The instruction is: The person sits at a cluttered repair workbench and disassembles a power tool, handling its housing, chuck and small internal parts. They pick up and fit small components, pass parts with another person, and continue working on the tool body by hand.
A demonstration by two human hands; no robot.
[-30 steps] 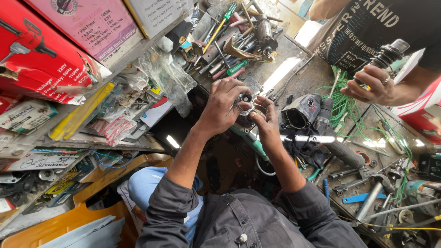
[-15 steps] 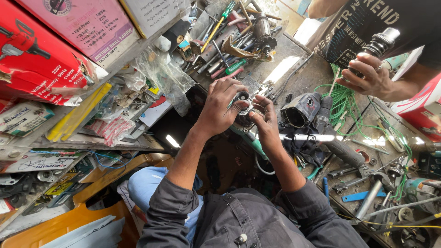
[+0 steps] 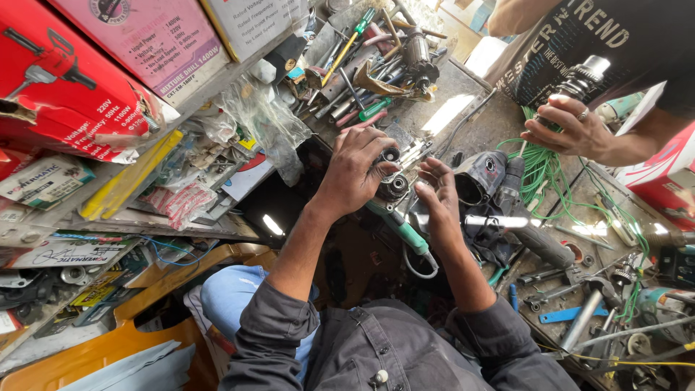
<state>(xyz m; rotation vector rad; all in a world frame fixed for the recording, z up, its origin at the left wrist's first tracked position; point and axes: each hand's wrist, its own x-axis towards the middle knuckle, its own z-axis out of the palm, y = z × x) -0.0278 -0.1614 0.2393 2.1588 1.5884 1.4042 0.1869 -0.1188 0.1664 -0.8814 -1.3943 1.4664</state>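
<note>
My left hand (image 3: 355, 170) is closed around the top of a small dark round motor part (image 3: 395, 187), thumb and fingers wrapped over its upper end, where a short metal stub (image 3: 391, 154) pokes out between my fingertips. The part sits just in front of my chest, between my two hands and above the cluttered tabletop (image 3: 463, 116). My right hand (image 3: 438, 199) is open, fingers loosely spread, its fingertips just beside the part and perhaps brushing its right side; I cannot tell whether they truly touch it.

Under the part, a green-handled screwdriver (image 3: 402, 230) runs down and toward me, its tip hidden beneath my left palm. To do this well, I judge I should keep the left grip firm so the part does not spin, and bring the right fingers in squarely rather than from an angle, since the piece is small and looks greasy. Steady wrists matter more than force here.

Just beyond my right hand lies the open grey housing of a power tool (image 3: 481, 177), with a tangle of green wire (image 3: 550, 174) past it. Further off to that side, another person's hand (image 3: 568, 130) holds a geared metal shaft (image 3: 579, 80); that one is no part of my work.
</note>
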